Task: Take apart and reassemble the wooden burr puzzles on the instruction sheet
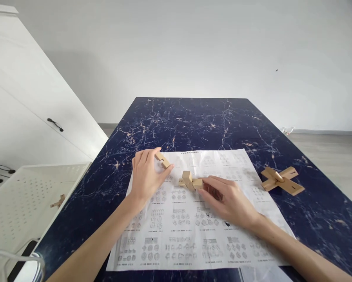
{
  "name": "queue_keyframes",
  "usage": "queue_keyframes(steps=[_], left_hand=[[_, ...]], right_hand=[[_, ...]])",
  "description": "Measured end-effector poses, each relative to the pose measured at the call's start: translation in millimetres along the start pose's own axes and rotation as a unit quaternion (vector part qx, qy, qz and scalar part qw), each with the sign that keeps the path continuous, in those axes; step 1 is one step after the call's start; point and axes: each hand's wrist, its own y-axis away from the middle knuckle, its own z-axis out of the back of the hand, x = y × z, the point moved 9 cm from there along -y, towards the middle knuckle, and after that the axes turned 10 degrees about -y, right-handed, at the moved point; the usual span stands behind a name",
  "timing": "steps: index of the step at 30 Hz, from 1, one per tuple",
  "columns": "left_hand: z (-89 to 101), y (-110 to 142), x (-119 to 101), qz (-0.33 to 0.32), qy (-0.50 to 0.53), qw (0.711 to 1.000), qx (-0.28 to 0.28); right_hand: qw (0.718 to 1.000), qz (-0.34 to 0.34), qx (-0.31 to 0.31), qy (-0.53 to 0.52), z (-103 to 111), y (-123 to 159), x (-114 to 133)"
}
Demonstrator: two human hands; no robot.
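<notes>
Bar of notched pale wood (pixel 165 163), ends pinched by the left hand (pixel 148 172), leaving its notch clear; right hand (pixel 231 199) grips joined tan wooden blocks (pixel 188 181), seemingly steadying them over printed white paper (pixel 164 231).

Paper sheet (pixel 190 237) | printed heading (pixel 191 152), small captions (pixel 182 230) | too small and blurred to read

I can't read the paper sheet's (pixel 190 231) fine print. The right hand (pixel 227 196) hides one end of the wooden blocks (pixel 188 181) from me. The white cabinet (pixel 26 74) runs off my left edge.
</notes>
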Motion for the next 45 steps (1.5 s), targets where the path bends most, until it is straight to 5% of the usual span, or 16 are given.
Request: queue_keyframes(steps=[13,15,19,23,26,33,45], left_hand=[[-10.5,-4,31,0.067,-0.139,0.986,0.056],[-3.0,-6,23,0.034,-0.123,0.992,0.019],[25.3,1,-23,-0.133,0.020,0.988,-0.076],[17.7,18,-62,-0.249,0.115,0.961,0.045],[7.2,28,-74,-0.266,0.125,0.950,0.107],[8.0,36,-83,-0.279,0.150,0.946,0.071],[4.0,39,-86,-0.224,0.246,0.936,0.115]], right_hand=[[0.990,-0.083,-0.018,-0.113,6,-1,-17],[0.989,-0.086,-0.015,-0.121,6,-1,-16],[0.988,-0.082,-0.004,-0.134,7,-2,-11],[0.987,-0.080,0.001,-0.142,6,-2,-9],[0.985,-0.084,0.003,-0.152,4,-2,-8],[0.972,-0.107,0.026,-0.208,-7,-1,-5],[0.970,-0.097,0.043,-0.219,-8,-1,2]])
